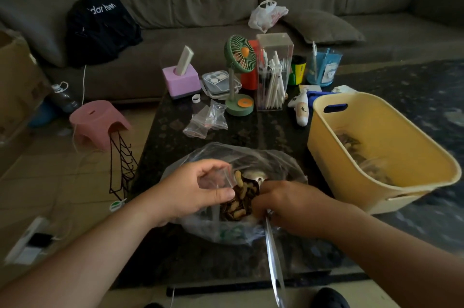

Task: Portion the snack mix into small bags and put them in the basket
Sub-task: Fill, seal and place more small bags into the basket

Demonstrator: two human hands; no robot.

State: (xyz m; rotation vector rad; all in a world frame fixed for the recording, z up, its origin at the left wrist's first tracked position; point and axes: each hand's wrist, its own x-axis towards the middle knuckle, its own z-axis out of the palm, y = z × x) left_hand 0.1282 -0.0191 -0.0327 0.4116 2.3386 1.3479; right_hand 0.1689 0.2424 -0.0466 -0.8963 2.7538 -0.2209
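A large clear plastic bag of snack mix lies open on the dark table in front of me. My left hand pinches a small clear zip bag and holds it open over the mix. My right hand grips a metal spoon, whose bowl sits at the small bag's mouth and whose handle points toward me. A yellow basket stands at the right with filled small bags inside. Several empty zip bags lie further back on the table.
Behind the bags stand a green desk fan, a clear pen holder, a pink tissue box and other small items. A pink stool sits on the floor at the left. A sofa runs along the back.
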